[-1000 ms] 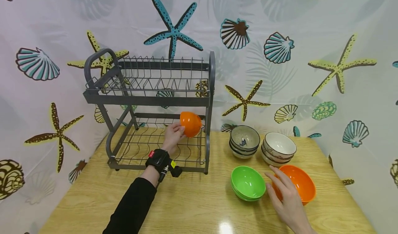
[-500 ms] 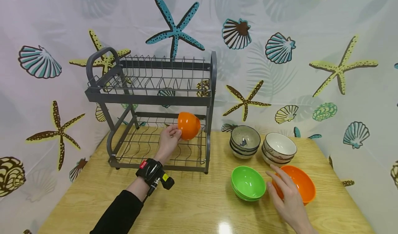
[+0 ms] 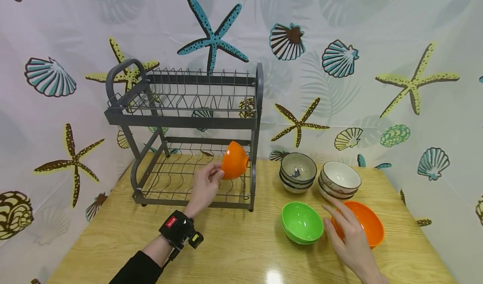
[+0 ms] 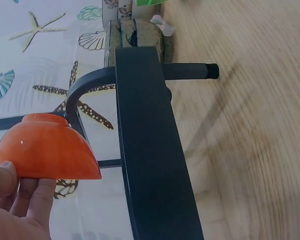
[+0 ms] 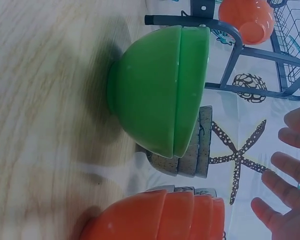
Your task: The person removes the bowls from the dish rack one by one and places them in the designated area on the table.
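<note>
My left hand (image 3: 205, 187) pinches an orange bowl (image 3: 235, 161) by its rim, thumb on the outer side in the left wrist view. The bowl is tipped on its side, its foot toward the right, between the two tiers of the dark grey dish rack (image 3: 181, 123). My right hand (image 3: 351, 240) hovers with spread, relaxed fingers over the stack of orange bowls (image 3: 367, 223), holding nothing. Left of that hand stands a stack of green bowls (image 3: 301, 222), seen from the side in the right wrist view.
Behind the green bowls is a stack of grey speckled bowls (image 3: 298, 170). White patterned bowls (image 3: 341, 178) are stacked to its right. A cloth with starfish and shells (image 3: 298, 122) hangs behind the wooden table (image 3: 234, 250).
My left hand has drawn slightly toward me, and the orange bowl has turned and come lower and forward in the rack. The right hand stays nearly still.
</note>
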The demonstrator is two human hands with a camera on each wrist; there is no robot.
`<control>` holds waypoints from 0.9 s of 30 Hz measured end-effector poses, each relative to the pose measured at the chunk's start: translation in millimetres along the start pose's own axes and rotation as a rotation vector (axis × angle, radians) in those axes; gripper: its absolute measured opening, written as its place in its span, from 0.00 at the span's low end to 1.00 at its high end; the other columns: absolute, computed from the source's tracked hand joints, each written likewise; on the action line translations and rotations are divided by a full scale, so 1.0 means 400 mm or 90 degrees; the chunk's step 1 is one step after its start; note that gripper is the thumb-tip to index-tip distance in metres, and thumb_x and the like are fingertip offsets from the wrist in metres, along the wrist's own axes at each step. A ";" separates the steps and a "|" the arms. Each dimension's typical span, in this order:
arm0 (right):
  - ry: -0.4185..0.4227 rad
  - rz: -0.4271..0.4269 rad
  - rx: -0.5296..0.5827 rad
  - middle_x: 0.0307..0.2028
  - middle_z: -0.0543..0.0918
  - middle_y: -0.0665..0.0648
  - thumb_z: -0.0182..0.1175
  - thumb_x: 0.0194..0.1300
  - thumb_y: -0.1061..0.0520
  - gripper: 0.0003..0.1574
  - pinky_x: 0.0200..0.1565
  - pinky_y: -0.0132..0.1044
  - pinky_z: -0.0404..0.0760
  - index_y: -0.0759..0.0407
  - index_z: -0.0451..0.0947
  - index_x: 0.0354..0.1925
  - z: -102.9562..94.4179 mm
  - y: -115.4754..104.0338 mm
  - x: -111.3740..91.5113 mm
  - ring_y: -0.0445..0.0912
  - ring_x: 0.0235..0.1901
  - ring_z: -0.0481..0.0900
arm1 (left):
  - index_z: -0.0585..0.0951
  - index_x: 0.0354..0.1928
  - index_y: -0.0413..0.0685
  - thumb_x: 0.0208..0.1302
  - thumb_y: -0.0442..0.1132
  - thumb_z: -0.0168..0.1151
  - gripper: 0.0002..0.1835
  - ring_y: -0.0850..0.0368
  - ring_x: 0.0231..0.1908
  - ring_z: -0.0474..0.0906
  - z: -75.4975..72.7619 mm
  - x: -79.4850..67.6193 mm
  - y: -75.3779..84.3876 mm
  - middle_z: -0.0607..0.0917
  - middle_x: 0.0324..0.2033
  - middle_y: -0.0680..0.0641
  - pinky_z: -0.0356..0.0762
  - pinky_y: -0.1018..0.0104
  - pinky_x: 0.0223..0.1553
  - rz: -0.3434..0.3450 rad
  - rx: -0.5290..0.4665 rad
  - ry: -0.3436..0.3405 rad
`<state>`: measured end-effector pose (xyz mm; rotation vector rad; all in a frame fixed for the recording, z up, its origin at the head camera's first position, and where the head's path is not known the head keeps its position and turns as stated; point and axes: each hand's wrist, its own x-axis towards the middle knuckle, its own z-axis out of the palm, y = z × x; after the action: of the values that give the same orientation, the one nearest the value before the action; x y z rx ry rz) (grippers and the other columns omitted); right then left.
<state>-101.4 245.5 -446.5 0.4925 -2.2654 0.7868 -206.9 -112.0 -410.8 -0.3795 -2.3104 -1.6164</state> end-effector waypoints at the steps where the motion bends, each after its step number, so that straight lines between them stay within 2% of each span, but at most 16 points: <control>1: 0.000 -0.005 0.002 0.62 0.79 0.64 0.67 0.54 0.74 0.27 0.69 0.13 0.55 0.63 0.82 0.54 -0.001 -0.002 0.002 0.34 0.67 0.67 | 0.81 0.53 0.35 0.71 0.29 0.58 0.12 0.43 0.41 0.85 0.001 -0.007 0.004 0.88 0.42 0.37 0.82 0.67 0.42 0.015 0.007 -0.005; 8: -0.025 -0.044 0.019 0.64 0.77 0.65 0.66 0.53 0.76 0.32 0.70 0.15 0.57 0.64 0.80 0.57 -0.002 -0.015 0.021 0.35 0.69 0.67 | 0.82 0.52 0.37 0.70 0.28 0.58 0.12 0.48 0.37 0.85 0.018 -0.047 0.021 0.89 0.43 0.39 0.81 0.69 0.35 0.144 0.047 -0.043; 10: -0.036 -0.048 0.027 0.65 0.76 0.63 0.66 0.55 0.75 0.32 0.71 0.16 0.58 0.63 0.80 0.59 -0.001 -0.019 0.025 0.35 0.70 0.66 | 0.83 0.51 0.36 0.69 0.27 0.58 0.11 0.49 0.38 0.86 0.023 -0.056 0.026 0.89 0.43 0.39 0.84 0.69 0.36 0.182 0.061 -0.053; 14: -0.032 -0.070 0.055 0.65 0.77 0.65 0.65 0.56 0.75 0.31 0.72 0.20 0.59 0.64 0.79 0.60 0.003 -0.027 0.035 0.36 0.70 0.67 | 0.82 0.50 0.35 0.67 0.24 0.59 0.11 0.48 0.43 0.88 0.029 -0.075 0.042 0.89 0.45 0.37 0.88 0.63 0.43 0.247 0.092 -0.093; 18: 0.006 -0.135 0.092 0.62 0.78 0.68 0.59 0.71 0.61 0.20 0.72 0.24 0.63 0.67 0.79 0.58 0.014 -0.038 0.053 0.40 0.70 0.70 | 0.82 0.50 0.38 0.63 0.21 0.62 0.15 0.50 0.45 0.89 0.035 -0.096 0.057 0.89 0.45 0.40 0.88 0.64 0.47 0.325 0.167 -0.131; 21: 0.018 -0.179 0.111 0.61 0.79 0.66 0.52 0.78 0.49 0.26 0.71 0.24 0.66 0.68 0.79 0.58 0.026 -0.053 0.065 0.42 0.68 0.72 | 0.82 0.52 0.41 0.57 0.18 0.64 0.21 0.53 0.43 0.89 0.041 -0.111 0.062 0.90 0.45 0.44 0.87 0.68 0.47 0.385 0.235 -0.161; 25: 0.000 -0.221 0.129 0.61 0.79 0.67 0.52 0.77 0.48 0.27 0.70 0.24 0.68 0.69 0.79 0.58 0.040 -0.074 0.072 0.44 0.68 0.72 | 0.82 0.52 0.45 0.49 0.15 0.65 0.28 0.57 0.43 0.89 0.050 -0.128 0.067 0.91 0.45 0.48 0.86 0.71 0.49 0.456 0.296 -0.206; 27: -0.016 -0.239 0.137 0.61 0.79 0.68 0.52 0.77 0.48 0.27 0.71 0.25 0.67 0.70 0.78 0.59 0.045 -0.081 0.073 0.45 0.69 0.72 | 0.83 0.52 0.47 0.49 0.16 0.67 0.28 0.59 0.43 0.89 0.054 -0.135 0.071 0.91 0.44 0.50 0.85 0.71 0.49 0.499 0.330 -0.217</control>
<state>-113.3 206.0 -423.6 0.9995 -2.0308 0.8325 -148.4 -84.6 -414.2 -1.2924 -2.2397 -0.5917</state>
